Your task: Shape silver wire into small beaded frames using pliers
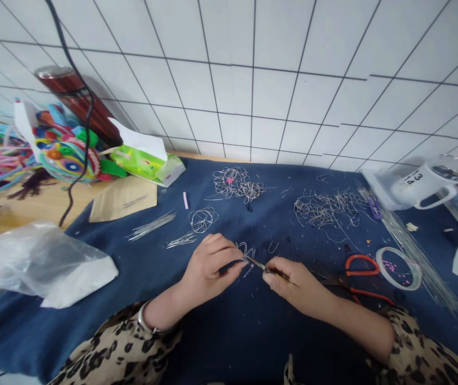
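Note:
My left hand [215, 264] pinches a small looped piece of silver wire [247, 250] between thumb and forefinger. My right hand [295, 280] is wrapped around slim pointed pliers [258, 263], mostly covered by the fingers. The tip of the pliers meets the wire beside my left fingertips. A small bent wire [273, 247] lies just beyond my right hand, and a round wire frame [203, 220] beyond my left. Red-handled scissors [361, 266] rest partly behind my right forearm.
Behind the hands lie bundled wire flowers [235, 183] and a wire tangle [325, 207]. Straight wires [152, 225] are at left, a plastic bag [40, 264] nearer. At right are a round dish [399, 269], long wires [421, 259] and a white mug [424, 184]. A cable [88, 112] hangs at left.

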`<control>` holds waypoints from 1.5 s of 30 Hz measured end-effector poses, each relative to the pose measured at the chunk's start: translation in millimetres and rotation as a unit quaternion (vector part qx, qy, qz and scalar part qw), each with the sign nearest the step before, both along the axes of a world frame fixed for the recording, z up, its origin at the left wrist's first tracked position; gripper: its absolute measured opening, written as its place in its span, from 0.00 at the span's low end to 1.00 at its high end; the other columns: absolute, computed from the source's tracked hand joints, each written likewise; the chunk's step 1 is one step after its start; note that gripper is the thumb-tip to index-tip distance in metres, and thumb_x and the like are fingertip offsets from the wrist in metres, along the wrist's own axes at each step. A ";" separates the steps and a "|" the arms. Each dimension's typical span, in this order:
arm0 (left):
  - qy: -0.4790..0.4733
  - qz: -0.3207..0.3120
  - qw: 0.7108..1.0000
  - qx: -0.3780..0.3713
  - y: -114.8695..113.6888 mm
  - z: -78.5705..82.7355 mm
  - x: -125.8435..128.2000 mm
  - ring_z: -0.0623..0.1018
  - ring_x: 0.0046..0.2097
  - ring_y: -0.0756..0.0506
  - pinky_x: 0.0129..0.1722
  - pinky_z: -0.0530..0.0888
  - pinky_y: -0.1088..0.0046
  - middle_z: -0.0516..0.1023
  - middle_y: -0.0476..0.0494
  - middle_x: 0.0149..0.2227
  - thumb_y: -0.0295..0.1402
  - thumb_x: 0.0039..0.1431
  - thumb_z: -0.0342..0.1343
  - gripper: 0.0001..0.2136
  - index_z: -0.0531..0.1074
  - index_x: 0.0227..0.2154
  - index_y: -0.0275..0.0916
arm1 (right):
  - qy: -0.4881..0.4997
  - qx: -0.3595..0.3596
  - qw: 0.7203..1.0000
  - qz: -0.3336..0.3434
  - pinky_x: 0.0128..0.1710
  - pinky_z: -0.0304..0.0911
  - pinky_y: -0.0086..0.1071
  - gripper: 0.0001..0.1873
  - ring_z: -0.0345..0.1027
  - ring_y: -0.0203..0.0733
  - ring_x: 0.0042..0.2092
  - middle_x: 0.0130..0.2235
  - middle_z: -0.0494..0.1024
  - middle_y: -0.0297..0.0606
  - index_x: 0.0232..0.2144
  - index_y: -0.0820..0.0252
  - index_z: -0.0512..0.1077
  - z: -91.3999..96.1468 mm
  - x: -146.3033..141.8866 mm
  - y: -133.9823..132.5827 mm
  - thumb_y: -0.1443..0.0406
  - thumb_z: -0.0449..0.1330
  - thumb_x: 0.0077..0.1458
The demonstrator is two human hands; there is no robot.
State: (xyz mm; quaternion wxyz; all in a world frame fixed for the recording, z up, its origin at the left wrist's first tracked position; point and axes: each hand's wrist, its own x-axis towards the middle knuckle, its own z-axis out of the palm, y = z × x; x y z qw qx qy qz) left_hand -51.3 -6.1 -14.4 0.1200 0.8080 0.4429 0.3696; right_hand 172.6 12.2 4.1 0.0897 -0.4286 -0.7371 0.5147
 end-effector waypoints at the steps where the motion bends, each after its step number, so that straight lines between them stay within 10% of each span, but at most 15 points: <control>1: 0.001 0.001 1.000 -0.002 0.2 0.3 0.0 0.71 0.33 0.48 0.35 0.67 0.68 0.74 0.46 0.31 0.28 0.52 0.58 0.06 0.72 0.34 0.40 | 0.000 0.003 1.000 0.004 0.28 0.53 0.25 0.11 0.58 0.31 0.28 0.26 0.65 0.29 0.32 0.60 0.67 0.3 0.9 0.7 0.59 0.50 0.58; 27: 0.004 -0.002 1.000 0.007 5.0 -1.2 -4.1 0.71 0.33 0.48 0.36 0.68 0.68 0.75 0.45 0.31 0.26 0.54 0.55 0.05 0.72 0.34 0.39 | -0.081 0.041 0.994 0.069 0.27 0.55 0.25 0.11 0.64 0.33 0.29 0.28 0.72 0.30 0.35 0.57 0.69 20.2 26.4 25.9 0.58 0.51 0.57; 45: 0.011 -0.004 0.998 -0.062 13.4 -7.6 -16.1 0.73 0.35 0.47 0.36 0.70 0.68 0.75 0.44 0.31 0.28 0.55 0.56 0.03 0.73 0.33 0.38 | -0.239 0.369 0.884 0.157 0.39 0.56 0.36 0.11 0.62 0.43 0.38 0.34 0.70 0.39 0.36 0.60 0.68 4.1 31.2 31.6 0.59 0.52 0.58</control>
